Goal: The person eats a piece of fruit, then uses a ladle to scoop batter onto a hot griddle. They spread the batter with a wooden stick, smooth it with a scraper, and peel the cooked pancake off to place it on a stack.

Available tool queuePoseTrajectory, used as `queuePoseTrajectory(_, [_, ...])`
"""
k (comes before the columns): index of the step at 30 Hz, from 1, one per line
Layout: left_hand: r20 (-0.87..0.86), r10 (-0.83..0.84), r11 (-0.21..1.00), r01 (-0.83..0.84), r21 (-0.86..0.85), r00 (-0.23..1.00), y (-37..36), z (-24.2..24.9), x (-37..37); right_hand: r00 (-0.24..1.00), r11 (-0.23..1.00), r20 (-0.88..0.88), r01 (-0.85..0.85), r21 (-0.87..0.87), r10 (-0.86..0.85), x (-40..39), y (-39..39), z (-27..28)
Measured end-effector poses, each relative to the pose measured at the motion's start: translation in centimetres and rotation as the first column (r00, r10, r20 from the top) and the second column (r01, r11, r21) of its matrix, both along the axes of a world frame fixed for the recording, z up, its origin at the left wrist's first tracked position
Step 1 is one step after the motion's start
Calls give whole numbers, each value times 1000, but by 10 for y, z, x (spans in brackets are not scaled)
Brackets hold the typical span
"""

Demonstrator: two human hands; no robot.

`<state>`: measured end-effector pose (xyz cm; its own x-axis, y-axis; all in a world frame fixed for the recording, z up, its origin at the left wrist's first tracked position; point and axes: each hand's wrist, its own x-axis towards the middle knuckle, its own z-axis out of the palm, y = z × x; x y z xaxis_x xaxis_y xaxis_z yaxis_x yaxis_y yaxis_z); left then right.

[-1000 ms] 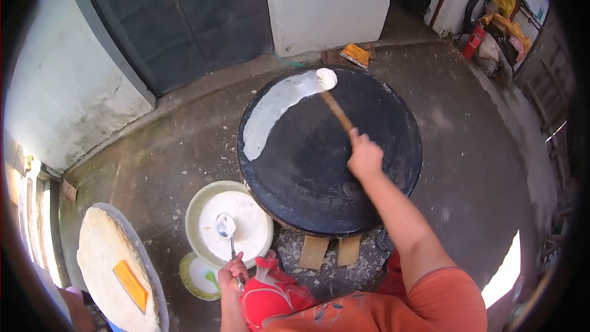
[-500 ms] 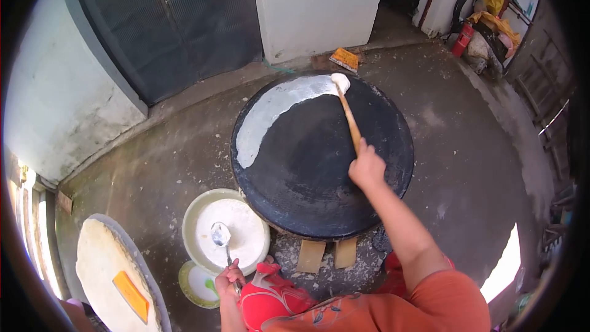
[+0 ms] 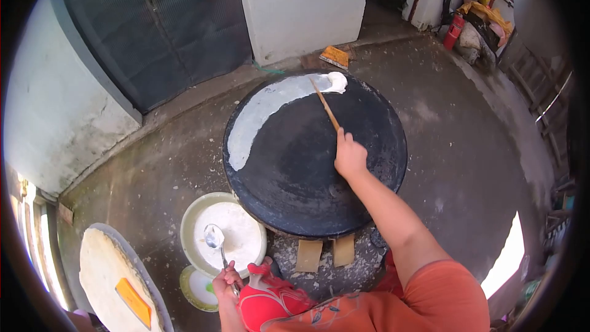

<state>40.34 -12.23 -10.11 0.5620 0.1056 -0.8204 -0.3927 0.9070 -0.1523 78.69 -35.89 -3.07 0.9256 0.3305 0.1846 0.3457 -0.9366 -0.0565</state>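
My right hand (image 3: 351, 156) is closed around the handle of a wooden spatula (image 3: 328, 109) above a big round black griddle (image 3: 307, 175). The spatula's thin tip lies over a curved band of white batter (image 3: 257, 117) along the griddle's left and far rim. Just right of the tip sits a thick white lump of batter (image 3: 336, 82). My left hand (image 3: 228, 281) grips a metal ladle (image 3: 214, 238), its bowl over a pale basin (image 3: 262, 252) of white batter.
Beside the basin is a small bowl (image 3: 185, 295) with white liquid and something green. A stack of thin pancakes (image 3: 101, 264), with an orange scraper (image 3: 133, 302) on top, stands at lower left. An orange brush (image 3: 335, 56) lies behind the griddle; a red extinguisher (image 3: 453, 32) stands at far right.
The spatula's tip has swung left, off the lump and back over the batter band, and now shows its narrow edge. My left hand keeps the ladle over the basin. The view has shifted slightly.
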Motion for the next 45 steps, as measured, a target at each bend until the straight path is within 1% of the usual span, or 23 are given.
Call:
queuePoseTrajectory(1, [-10,-8,1000,8,12,1000,-1,4,1,995,992,46,90,-83,-87,17,-3,0])
queuePoseTrajectory(3, [-4,-7,999,7,32,1000,2,3,-7,985,983,20,170,-71,-169,32,-31,5])
queuePoseTrajectory(7, [-23,24,998,-23,53,999,8,8,-7,949,966,-196,256,31,-245,-25,-76,35])
queuePoseTrajectory(9, [0,19,998,-19,53,1000,12,15,-7,992,880,-128,47,473,16,-31,-106,-4])
queuePoseTrajectory(11, [-32,40,991,-36,125,999,14,30,-4,957,695,-244,70,715,155,-30,-117,7])
queuePoseTrajectory(12, [1,47,991,-47,122,999,14,40,-4,980,634,-97,-34,773,171,-15,-125,-9])
queuePoseTrajectory(13, [-2,42,991,-42,130,999,14,50,-5,952,563,-265,137,815,152,2,-134,-15])
queuePoseTrajectory(15, [47,66,989,-72,131,997,13,70,-4,950,591,-312,236,771,29,27,-140,-2])
queuePoseTrajectory(17, [84,77,988,-87,125,993,8,90,-5,872,572,-464,464,677,-159,54,-144,2])
queuePoseTrajectory(18, [116,74,988,-89,123,990,4,101,-3,847,480,-518,507,716,-121,62,-144,0])
queuePoseTrajectory(19, [145,72,989,-89,120,987,0,110,-4,846,477,-519,507,718,-118,64,-141,3])
queuePoseTrajectory(21, [170,54,988,-77,133,984,-7,120,-4,713,508,-700,614,604,-29,65,-129,7])
queuePoseTrajectory(23, [178,53,987,-79,140,983,-18,131,1,712,474,-701,600,645,53,59,-128,12])
queuePoseTrajectory(27, [171,38,987,-63,145,985,-38,139,11,822,464,-561,535,706,-95,61,-137,3])
queuePoseTrajectory(31, [205,22,996,-40,83,978,-42,126,20,706,540,-708,593,597,8,59,-118,12])
queuePoseTrajectory(33, [147,-33,988,10,154,989,-45,122,22,773,528,-634,531,662,18,49,-130,22])
queuePoseTrajectory(34, [123,-44,986,23,165,991,-46,122,23,852,486,-521,476,733,-49,74,-142,-28])
queuePoseTrajectory(37, [74,-57,963,35,268,996,-48,119,28,785,495,-620,533,686,14,46,-114,9])
queuePoseTrajectory(39, [111,-74,957,39,286,991,-47,115,23,813,664,-579,399,632,63,59,-102,-19])
queuePoseTrajectory(41, [127,-78,958,39,286,989,-48,117,25,849,804,-521,367,467,-85,27,-101,31])
queuePoseTrajectory(42, [140,-87,959,45,279,986,-46,115,24,850,806,-521,365,465,-84,24,-106,29])
queuePoseTrajectory(44, [138,-86,964,47,261,987,-44,116,21,844,724,-425,513,461,-328,15,-122,23])
queuePoseTrajectory(45, [129,-91,968,57,244,987,-45,116,20,846,730,-423,508,458,-324,16,-121,7])
